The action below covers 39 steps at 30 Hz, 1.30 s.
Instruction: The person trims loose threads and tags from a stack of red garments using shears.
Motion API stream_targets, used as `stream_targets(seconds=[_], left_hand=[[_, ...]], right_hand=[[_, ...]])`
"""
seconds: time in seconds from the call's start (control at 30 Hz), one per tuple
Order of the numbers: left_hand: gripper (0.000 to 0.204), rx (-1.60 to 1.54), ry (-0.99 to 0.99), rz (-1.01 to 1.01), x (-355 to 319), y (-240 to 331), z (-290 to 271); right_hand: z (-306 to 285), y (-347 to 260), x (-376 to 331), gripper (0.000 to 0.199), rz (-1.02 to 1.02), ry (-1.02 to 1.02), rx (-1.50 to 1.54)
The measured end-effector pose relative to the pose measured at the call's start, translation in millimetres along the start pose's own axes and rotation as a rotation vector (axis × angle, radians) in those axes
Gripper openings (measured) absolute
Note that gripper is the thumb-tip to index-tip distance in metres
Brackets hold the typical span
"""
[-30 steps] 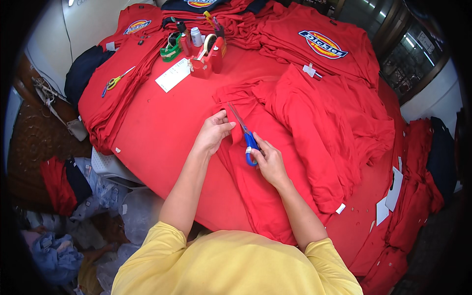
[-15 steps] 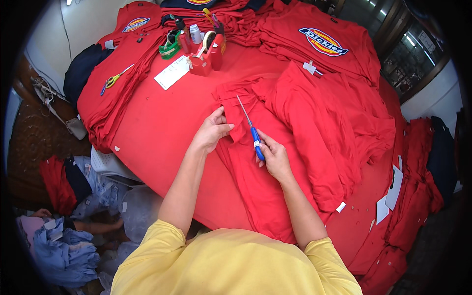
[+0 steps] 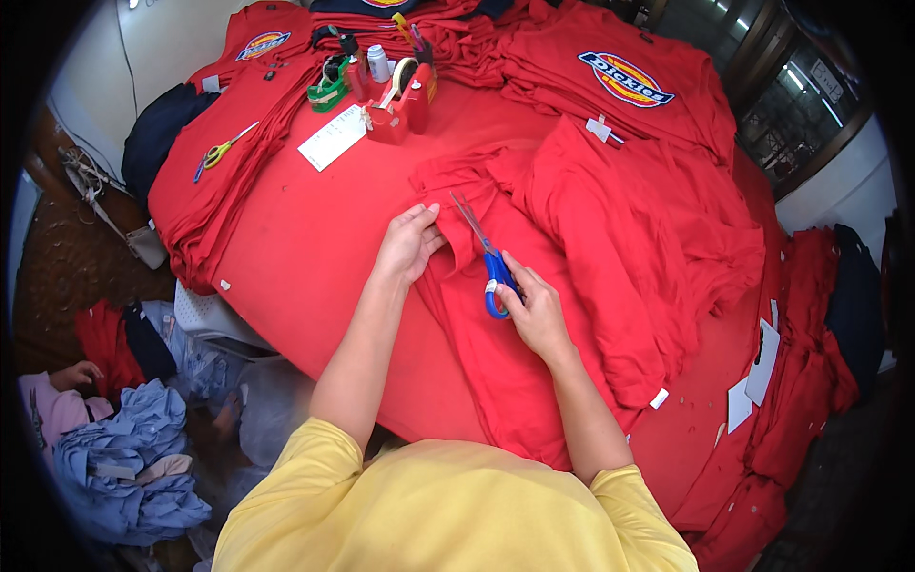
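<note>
Scissors [image 3: 488, 257] with blue handles sit in our right hand [image 3: 536, 313], fingers through the loops and closed around them, the thin blades pointing up and away from us over the red shirt [image 3: 505, 381] spread on the table. Our left hand [image 3: 408, 243] rests on the edge of that shirt just beside the blades, fingers curled and pinching a fold of the red cloth near its upper end. The shirt lies in front of us, running from our chest toward the middle of the red table [image 3: 305, 257], with more loose red cloth [image 3: 648, 238] bunched to its right.

At the far side of the table we see a red tape dispenser [image 3: 393, 110] with small bottles [image 3: 378, 63] close by, and a white paper label [image 3: 333, 137] just beside them. A second pair of scissors with yellow handles [image 3: 219, 153] lies on a stack of red shirts [image 3: 205, 191] to the left. Another folded red shirt with a printed badge [image 3: 624, 81] lies at the far right. Down on the floor to our left there is a pile of blue cloth [image 3: 124, 458].
</note>
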State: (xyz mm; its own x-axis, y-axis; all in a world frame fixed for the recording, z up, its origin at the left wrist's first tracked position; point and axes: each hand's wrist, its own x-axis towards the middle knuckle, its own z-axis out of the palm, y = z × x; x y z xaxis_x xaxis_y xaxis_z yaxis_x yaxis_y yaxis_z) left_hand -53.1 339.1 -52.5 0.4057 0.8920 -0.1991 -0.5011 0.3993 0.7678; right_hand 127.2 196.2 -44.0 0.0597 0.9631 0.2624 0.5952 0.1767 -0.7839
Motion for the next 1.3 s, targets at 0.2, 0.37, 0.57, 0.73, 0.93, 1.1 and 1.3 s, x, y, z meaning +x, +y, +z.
stream_targets(seconds=[0.2, 0.37, 0.57, 0.73, 0.93, 1.1, 1.3], left_hand=[[0.045, -0.017, 0.043, -0.077, -13, 18, 12], [0.039, 0.153, 0.033, -0.105, -28, 2, -2], [0.037, 0.140, -0.009, -0.051, -31, -12, -5], [0.039, 0.121, 0.128, -0.116, -33, 1, 13], [0.052, 0.134, 0.055, -0.176, -50, 5, 19], [0.052, 0.309, -0.031, -0.161, -57, -14, -3], [0.040, 0.445, 0.146, -0.003, -62, -22, -16]], right_hand=[[-1, -9, -15, 0.048, 0.329, -0.066, 0.746], [-1, -13, -41, 0.048, 0.366, -0.090, 0.765], [13, -14, -67, 0.048, 0.387, -0.072, 0.756], [14, -16, -74, 0.047, 0.377, -0.054, 0.726], [-2, -20, -94, 0.045, 0.486, -0.127, 0.926], [-47, -32, -125, 0.043, 0.529, -0.685, 0.866], [-87, -55, -171, 0.056, 0.397, -0.643, 0.155]])
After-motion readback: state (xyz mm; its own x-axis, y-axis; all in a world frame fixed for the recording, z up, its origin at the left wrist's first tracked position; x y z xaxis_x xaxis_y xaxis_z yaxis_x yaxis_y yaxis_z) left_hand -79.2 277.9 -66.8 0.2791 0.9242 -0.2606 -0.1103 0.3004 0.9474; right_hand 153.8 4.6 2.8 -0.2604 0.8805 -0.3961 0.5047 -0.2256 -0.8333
